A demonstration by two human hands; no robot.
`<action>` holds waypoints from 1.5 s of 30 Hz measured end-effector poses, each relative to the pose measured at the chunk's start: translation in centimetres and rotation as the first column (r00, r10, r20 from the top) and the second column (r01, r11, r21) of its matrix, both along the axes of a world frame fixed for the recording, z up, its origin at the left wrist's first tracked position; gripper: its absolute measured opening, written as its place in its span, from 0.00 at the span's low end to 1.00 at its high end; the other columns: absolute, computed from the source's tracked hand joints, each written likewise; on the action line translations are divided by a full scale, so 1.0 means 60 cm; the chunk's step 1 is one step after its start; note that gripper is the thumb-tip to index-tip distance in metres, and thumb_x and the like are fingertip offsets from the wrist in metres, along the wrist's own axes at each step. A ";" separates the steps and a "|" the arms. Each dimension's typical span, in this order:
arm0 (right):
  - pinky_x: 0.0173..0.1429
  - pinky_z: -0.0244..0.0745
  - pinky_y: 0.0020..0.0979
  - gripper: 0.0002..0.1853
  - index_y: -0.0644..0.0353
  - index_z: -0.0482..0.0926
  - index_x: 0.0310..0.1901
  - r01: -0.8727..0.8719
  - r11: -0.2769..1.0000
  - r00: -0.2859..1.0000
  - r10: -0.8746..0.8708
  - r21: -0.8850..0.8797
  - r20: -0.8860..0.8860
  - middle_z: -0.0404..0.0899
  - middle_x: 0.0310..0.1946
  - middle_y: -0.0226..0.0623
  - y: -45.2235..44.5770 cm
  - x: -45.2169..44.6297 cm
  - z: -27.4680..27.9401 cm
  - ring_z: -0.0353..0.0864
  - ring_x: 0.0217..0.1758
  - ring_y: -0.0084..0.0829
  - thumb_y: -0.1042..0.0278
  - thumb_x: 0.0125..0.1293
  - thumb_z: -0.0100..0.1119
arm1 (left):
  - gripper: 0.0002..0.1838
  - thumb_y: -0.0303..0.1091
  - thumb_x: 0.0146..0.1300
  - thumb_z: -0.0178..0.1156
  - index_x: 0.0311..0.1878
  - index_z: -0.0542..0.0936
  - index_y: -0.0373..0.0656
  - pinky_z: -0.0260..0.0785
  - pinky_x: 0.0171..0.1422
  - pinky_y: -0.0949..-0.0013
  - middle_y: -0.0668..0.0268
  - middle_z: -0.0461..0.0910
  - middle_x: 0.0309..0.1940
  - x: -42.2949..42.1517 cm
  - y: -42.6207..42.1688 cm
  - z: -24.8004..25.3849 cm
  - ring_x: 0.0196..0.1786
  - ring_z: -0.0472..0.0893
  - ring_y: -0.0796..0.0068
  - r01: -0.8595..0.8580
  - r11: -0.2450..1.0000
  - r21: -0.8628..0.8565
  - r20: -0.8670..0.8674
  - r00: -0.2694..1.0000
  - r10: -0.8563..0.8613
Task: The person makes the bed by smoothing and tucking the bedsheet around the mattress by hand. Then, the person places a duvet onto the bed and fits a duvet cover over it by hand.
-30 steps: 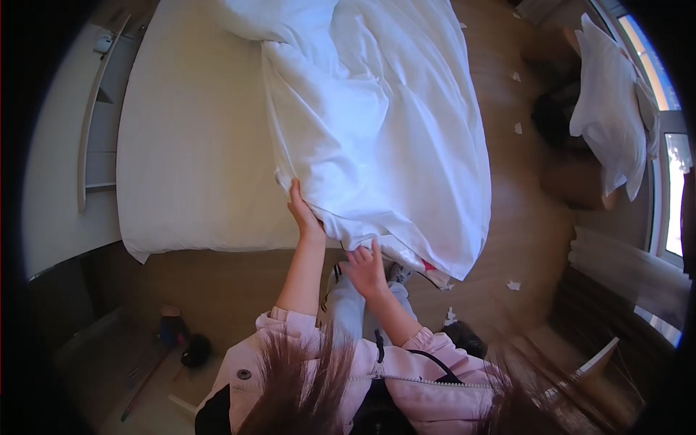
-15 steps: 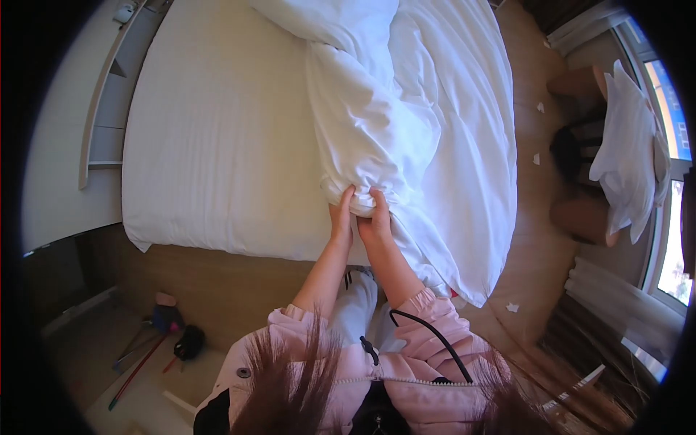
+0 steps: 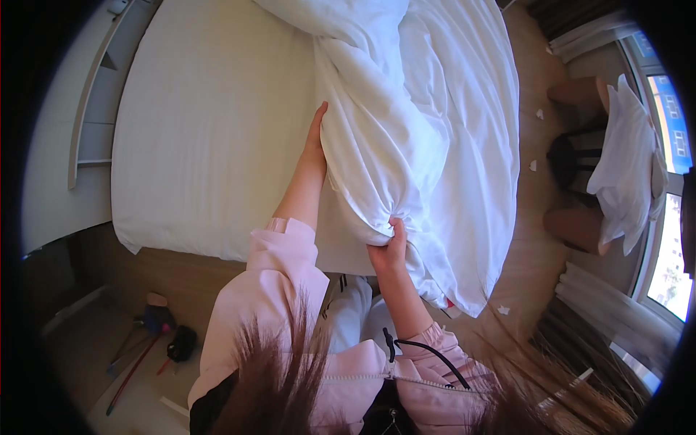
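Note:
A bunched white duvet (image 3: pixel 377 123) lies lengthwise over the right half of the bed. My right hand (image 3: pixel 391 246) is closed on its near end, the thumb pressing into the gathered cloth. Farther up, my left hand (image 3: pixel 316 136) reaches along the duvet's left edge, touching it. One digit there is stretched out, and the other fingers are hidden by the cloth. Under both hands is the white-sheeted mattress (image 3: pixel 210 145).
A shelf unit (image 3: pixel 90 123) stands along the left side. Cleaning tools (image 3: pixel 156 319) lie on the floor at lower left. By the window at right are brown chairs (image 3: pixel 576 228) and a table with a white cloth (image 3: pixel 627 167). White scraps (image 3: pixel 533 165) dot the floor.
My left hand has left the near end of the duvet and moved forward along its left edge. The right hand keeps its grip, slightly nearer to me and to the right.

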State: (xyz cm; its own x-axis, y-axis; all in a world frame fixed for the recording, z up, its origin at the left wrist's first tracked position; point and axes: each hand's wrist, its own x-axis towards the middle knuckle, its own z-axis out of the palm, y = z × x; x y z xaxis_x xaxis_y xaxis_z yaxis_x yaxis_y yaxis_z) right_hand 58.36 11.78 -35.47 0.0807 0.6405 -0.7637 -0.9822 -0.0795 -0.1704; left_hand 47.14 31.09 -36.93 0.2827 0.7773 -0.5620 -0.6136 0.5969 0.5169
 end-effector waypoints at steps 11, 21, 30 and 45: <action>0.59 0.59 0.36 0.23 0.65 0.63 0.50 -0.078 0.996 0.997 0.078 0.042 0.013 0.68 0.48 0.41 -0.067 0.078 0.038 0.67 0.52 0.37 0.67 0.51 0.46 | 0.24 0.44 0.53 0.51 0.49 0.67 0.36 0.63 0.49 0.70 0.60 0.72 0.42 -0.046 -0.142 0.131 0.45 0.72 0.70 -0.339 0.909 0.243 -0.354 0.842 0.408; 0.61 0.54 0.45 0.29 0.57 0.57 0.57 -0.050 0.927 0.982 0.113 0.372 -0.149 0.59 0.56 0.40 -0.142 0.173 0.071 0.59 0.58 0.42 0.48 0.57 0.42 | 0.29 0.39 0.54 0.54 0.55 0.58 0.35 0.59 0.53 0.70 0.60 0.65 0.49 0.070 -0.451 0.182 0.51 0.67 0.70 -0.574 0.817 0.060 -0.353 0.753 0.555; 0.65 0.44 0.35 0.31 0.56 0.53 0.59 -0.725 0.670 0.417 0.612 -0.160 0.672 0.53 0.59 0.37 -0.211 -0.037 -0.072 0.50 0.63 0.34 0.57 0.55 0.51 | 0.32 0.44 0.54 0.53 0.57 0.57 0.36 0.56 0.55 0.71 0.58 0.63 0.52 0.056 -0.399 0.050 0.53 0.64 0.69 -0.437 0.899 -0.034 -0.431 0.818 0.381; 0.58 0.55 0.32 0.27 0.57 0.61 0.54 0.138 0.952 0.926 -0.026 -0.273 0.377 0.64 0.50 0.32 -0.089 -0.209 0.021 0.61 0.55 0.31 0.65 0.49 0.54 | 0.26 0.51 0.58 0.44 0.52 0.65 0.40 0.58 0.55 0.65 0.60 0.70 0.47 -0.169 -0.258 -0.101 0.49 0.69 0.66 0.389 0.919 -0.058 -0.311 0.868 -0.387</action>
